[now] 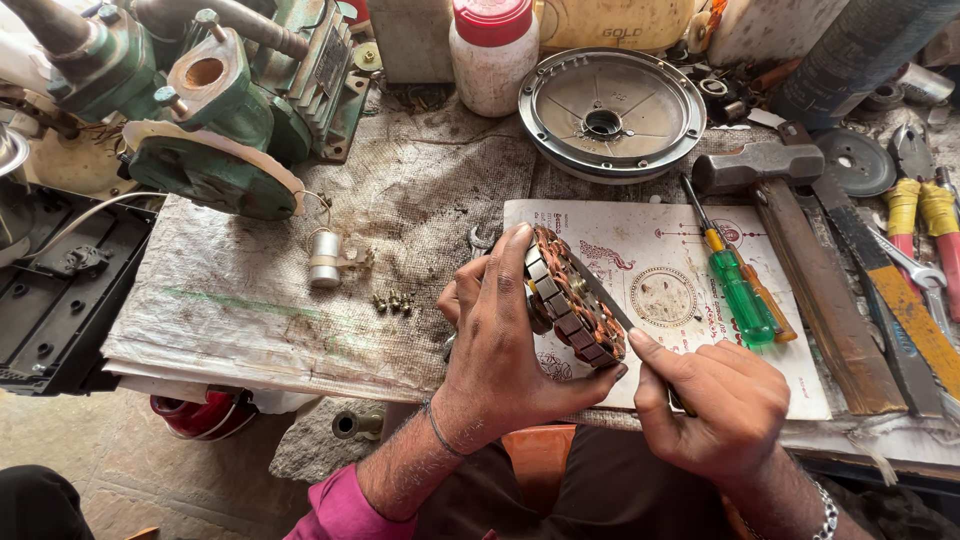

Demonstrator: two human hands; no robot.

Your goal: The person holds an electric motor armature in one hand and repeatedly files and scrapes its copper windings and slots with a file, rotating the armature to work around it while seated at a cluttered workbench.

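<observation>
My left hand point(495, 345) grips a round motor stator point(570, 298) with copper windings, held on edge over a printed white card point(690, 300). My right hand point(715, 405) is closed around a thin metal tool point(600, 297) whose tip lies against the stator's rim. Both hands are close together above the front edge of the bench.
A green screwdriver point(740, 290), a hammer point(800, 260) and files lie to the right. A round metal cover point(612, 112) and a red-capped jar point(492, 55) stand behind. A green pump point(215, 110) sits at the back left, with a small capacitor point(324, 258) and screws point(393, 300) on the cloth.
</observation>
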